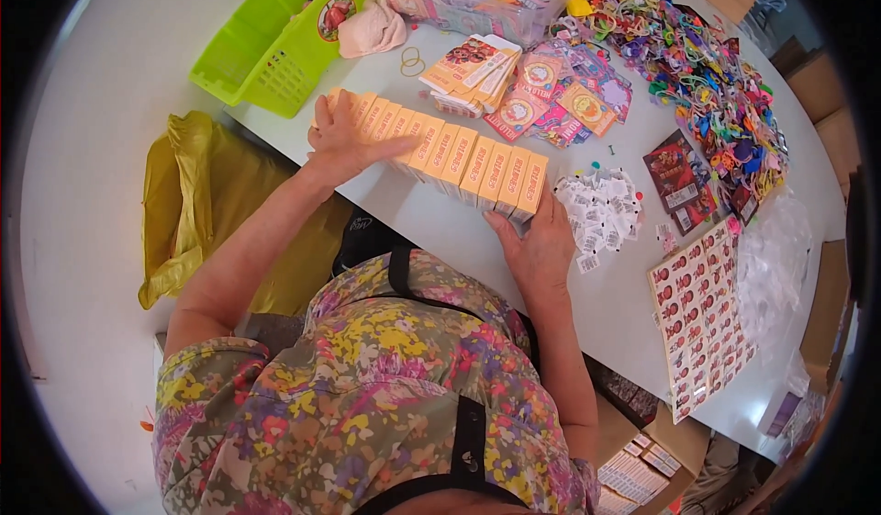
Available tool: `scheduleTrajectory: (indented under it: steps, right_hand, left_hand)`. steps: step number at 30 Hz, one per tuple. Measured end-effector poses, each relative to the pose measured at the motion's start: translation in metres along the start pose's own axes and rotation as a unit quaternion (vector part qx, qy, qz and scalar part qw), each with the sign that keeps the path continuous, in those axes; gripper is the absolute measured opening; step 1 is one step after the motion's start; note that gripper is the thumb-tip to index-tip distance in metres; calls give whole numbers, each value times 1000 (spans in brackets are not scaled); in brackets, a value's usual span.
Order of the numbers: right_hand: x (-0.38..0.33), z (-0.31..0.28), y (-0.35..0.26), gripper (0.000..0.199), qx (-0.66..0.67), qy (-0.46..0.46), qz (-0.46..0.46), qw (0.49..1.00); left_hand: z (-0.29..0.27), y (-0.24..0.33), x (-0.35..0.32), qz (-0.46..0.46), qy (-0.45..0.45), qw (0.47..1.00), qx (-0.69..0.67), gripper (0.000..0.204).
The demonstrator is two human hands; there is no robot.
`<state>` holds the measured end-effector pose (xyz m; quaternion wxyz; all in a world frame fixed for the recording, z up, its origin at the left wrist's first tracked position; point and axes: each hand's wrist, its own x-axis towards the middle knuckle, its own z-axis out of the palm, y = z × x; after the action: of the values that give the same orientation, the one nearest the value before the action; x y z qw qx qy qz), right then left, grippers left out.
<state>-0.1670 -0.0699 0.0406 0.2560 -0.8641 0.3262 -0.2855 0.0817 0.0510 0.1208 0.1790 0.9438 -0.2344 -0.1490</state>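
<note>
A slanting row of small yellow-orange boxes (447, 155) stands packed side by side at the near edge of the white table. My left hand (344, 143) grips the row's left end, its thumb laid along the near side and its fingers over the end box. At the other end my right hand (543, 247) presses against the last box, thumb in front and fingers behind. The row is squeezed between both hands. Just behind it lie a stack of flat yellow cartons (468, 70) and a spread of pink and purple card packets (560, 97).
A green plastic basket (275, 65) stands far left beside a pink cloth (374, 28). Colourful hair-tie-like trinkets (707, 102) heap at the right, near small white packets (601, 212) and a sticker sheet (697, 318). An open carton of boxes (638, 478) sits below the table's right side.
</note>
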Motion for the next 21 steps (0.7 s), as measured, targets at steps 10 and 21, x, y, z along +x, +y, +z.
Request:
scheduleTrajectory:
  steps: [10, 21]
  right_hand:
    - [9, -10, -3, 57, 40, 19, 27, 999]
    - [44, -33, -28, 56, 134, -202, 281, 929]
  left_hand:
    - [-9, -64, 31, 39, 33, 855, -516, 68]
    - [-19, -79, 30, 61, -43, 878, -472, 56]
